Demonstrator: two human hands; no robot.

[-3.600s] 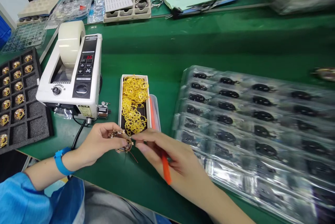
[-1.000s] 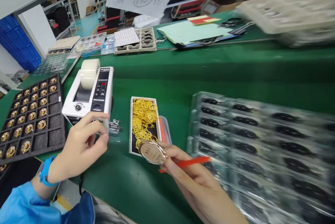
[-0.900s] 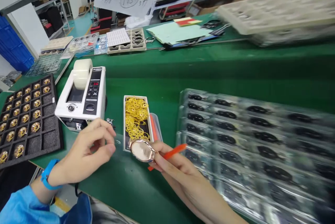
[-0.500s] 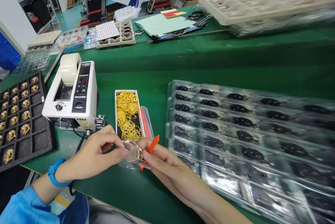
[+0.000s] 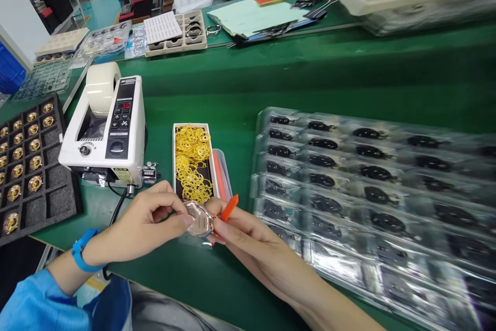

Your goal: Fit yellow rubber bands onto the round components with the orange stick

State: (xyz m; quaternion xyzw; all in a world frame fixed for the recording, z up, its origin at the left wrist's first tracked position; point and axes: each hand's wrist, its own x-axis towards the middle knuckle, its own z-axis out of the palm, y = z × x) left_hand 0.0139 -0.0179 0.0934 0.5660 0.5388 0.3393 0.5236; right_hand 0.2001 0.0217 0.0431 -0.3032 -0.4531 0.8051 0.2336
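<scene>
Both my hands hold a round rose-gold watch case just above the green table's near edge. My left hand pinches its left rim between thumb and fingertips. My right hand grips its right side and also carries an orange plastic tool that sticks up between the fingers. Right behind the case lies a narrow white box of yellow rings.
A white tape dispenser stands at the left, with a black foam tray of gold parts beside it. Clear blister trays of black parts fill the right. Beige trays and papers lie at the back.
My left hand came back from the tape dispenser to the watch case. My right hand drew the case nearer and turned the orange tool upright.
</scene>
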